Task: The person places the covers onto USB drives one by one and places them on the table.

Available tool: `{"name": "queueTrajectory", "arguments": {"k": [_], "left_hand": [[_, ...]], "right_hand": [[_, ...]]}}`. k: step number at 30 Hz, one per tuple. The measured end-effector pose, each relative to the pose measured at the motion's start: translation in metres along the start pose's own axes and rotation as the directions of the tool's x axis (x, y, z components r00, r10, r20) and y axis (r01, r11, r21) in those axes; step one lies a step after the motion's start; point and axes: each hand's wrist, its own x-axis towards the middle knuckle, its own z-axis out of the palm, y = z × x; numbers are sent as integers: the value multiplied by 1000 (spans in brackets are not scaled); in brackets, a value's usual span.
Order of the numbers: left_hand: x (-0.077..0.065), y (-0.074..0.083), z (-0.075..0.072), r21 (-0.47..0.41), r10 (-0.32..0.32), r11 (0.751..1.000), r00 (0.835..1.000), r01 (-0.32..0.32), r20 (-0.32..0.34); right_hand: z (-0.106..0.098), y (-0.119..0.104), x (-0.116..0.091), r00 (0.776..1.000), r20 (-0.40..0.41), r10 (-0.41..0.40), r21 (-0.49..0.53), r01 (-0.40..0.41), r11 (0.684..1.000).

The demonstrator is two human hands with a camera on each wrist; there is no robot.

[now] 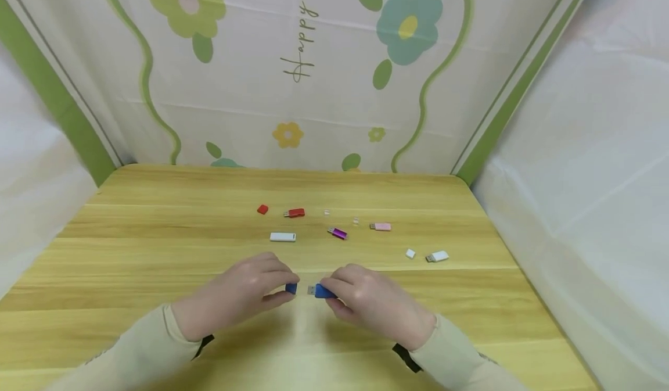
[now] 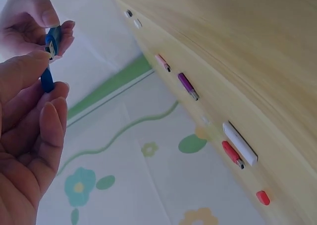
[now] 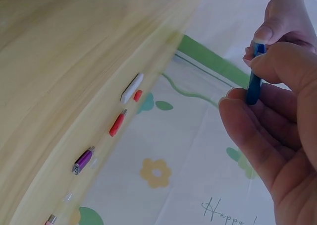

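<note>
Head: left hand (image 1: 245,289) pinches blue cap (image 1: 291,288); right hand (image 1: 368,301) pinches blue drive (image 1: 324,291); hands facing, near side of purple stick (image 1: 338,233); drive's long axis crosswise, plug (image 1: 311,290) toward cap. Left wrist: remaining fingers (image 2: 50,123) curl loosely. Right wrist: likewise.

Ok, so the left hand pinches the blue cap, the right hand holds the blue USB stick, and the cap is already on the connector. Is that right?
Not quite: the blue cap isn't on the connector. In the head view, a gap shows between them. The rest is right: the left hand pinches the cap, and the right hand holds the blue USB stick.
</note>
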Motion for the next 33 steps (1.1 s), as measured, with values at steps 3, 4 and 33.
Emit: {"name": "queueTrajectory", "arguments": {"k": [3, 4, 33], "left_hand": [[1, 2, 1, -15, 10, 1000, 1000, -11, -19], [1, 2, 1, -20, 14, 1000, 1000, -15, -24], [5, 12, 5, -23, 49, 999, 999, -49, -21]], "right_hand": [[-2, -3, 1, 1000, -6, -2, 11, 3, 1000], [-2, -4, 1, 1000, -9, -3, 13, 3, 1000], [-1, -11, 6, 1000, -16, -12, 38, 13, 999]]}}
